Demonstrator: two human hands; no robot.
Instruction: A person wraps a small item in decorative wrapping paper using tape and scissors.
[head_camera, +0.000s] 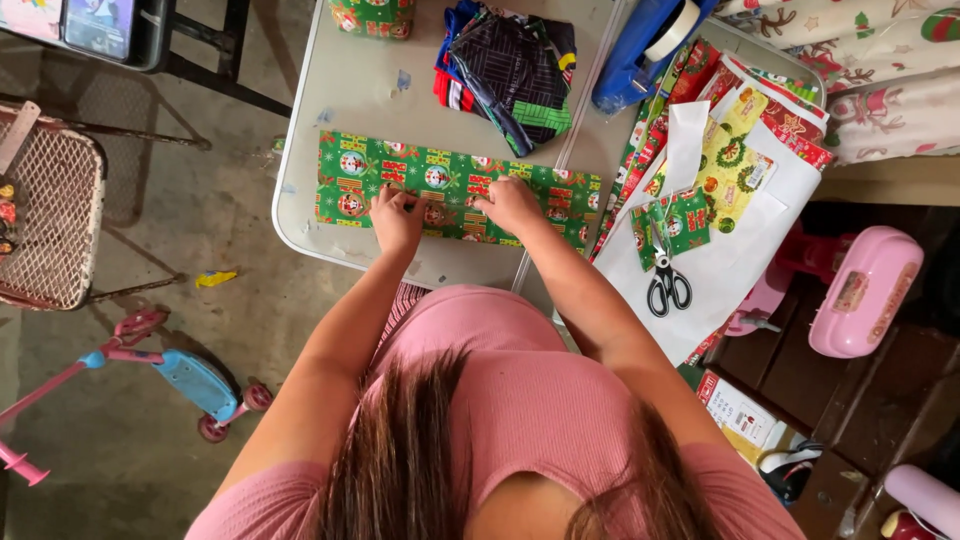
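**Two hands pressing a wrapped green parcel**

Two hands, we note: left hand (397, 215) and right hand (510, 203), fingers curled down flat on the green wrapped parcel (455, 188) at the tabletop (370, 90) near edge. We judge it light, paper slippery, tear-prone; hold by edges. Beyond: folded clothes (510, 65); scissors (667, 285) lie right.

You stand on a bare grey concrete floor (180, 230), with a pale folding worktop (380, 90) ahead, a wire-mesh chair (50, 220) left and dim daylight overall.
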